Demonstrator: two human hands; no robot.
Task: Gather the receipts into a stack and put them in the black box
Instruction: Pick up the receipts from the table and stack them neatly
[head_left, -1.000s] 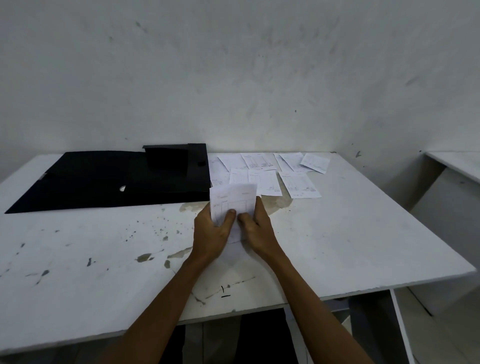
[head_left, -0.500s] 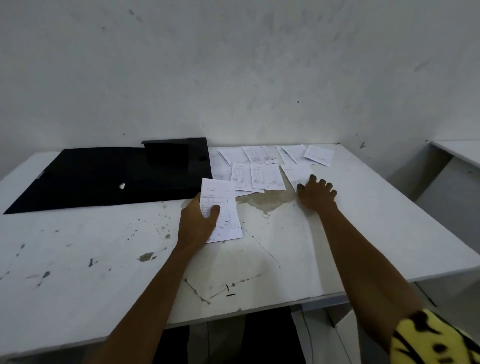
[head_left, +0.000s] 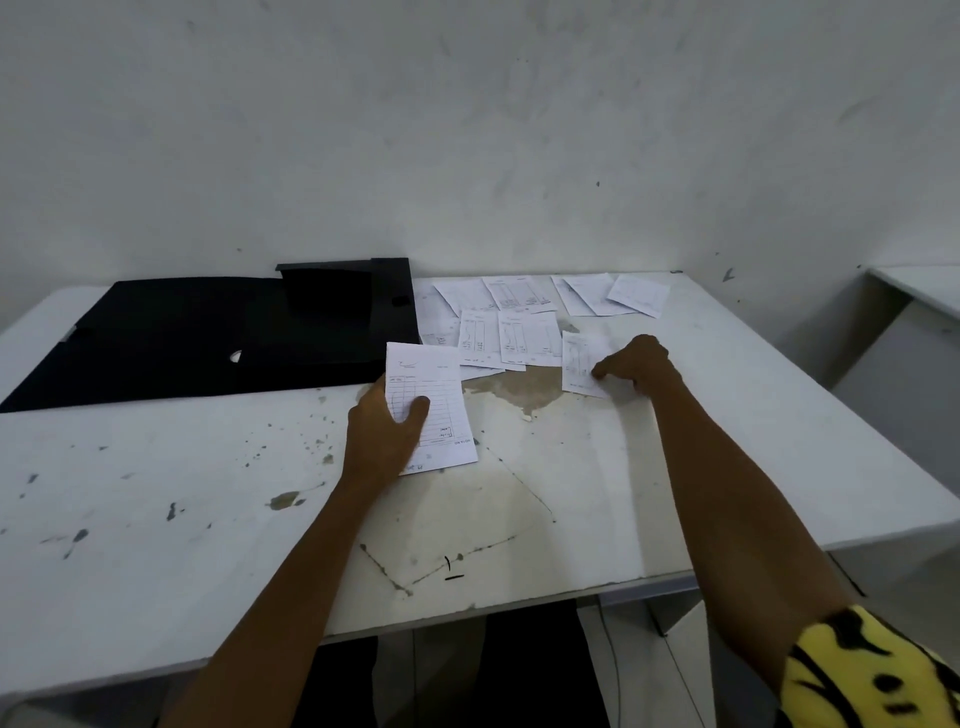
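Note:
My left hand (head_left: 382, 434) grips a small stack of white receipts (head_left: 434, 384), thumb on top, just in front of the black box (head_left: 343, 317). The box lies opened flat on the table's back left, its lid spread out to the left. My right hand (head_left: 636, 364) pinches the near edge of one loose receipt (head_left: 579, 364) lying on the table to the right. Several more receipts (head_left: 524, 332) are spread behind it, toward the wall, some overlapping.
The white table (head_left: 156, 493) is chipped and stained, with a brown patch (head_left: 524, 387) between my hands. A plain wall rises right behind it. A second white table (head_left: 924, 291) stands at the far right. The near edge runs below my forearms.
My hands have parted: the left keeps the stack, now lower near the table, and the right reached out to the right and closed on a loose receipt.

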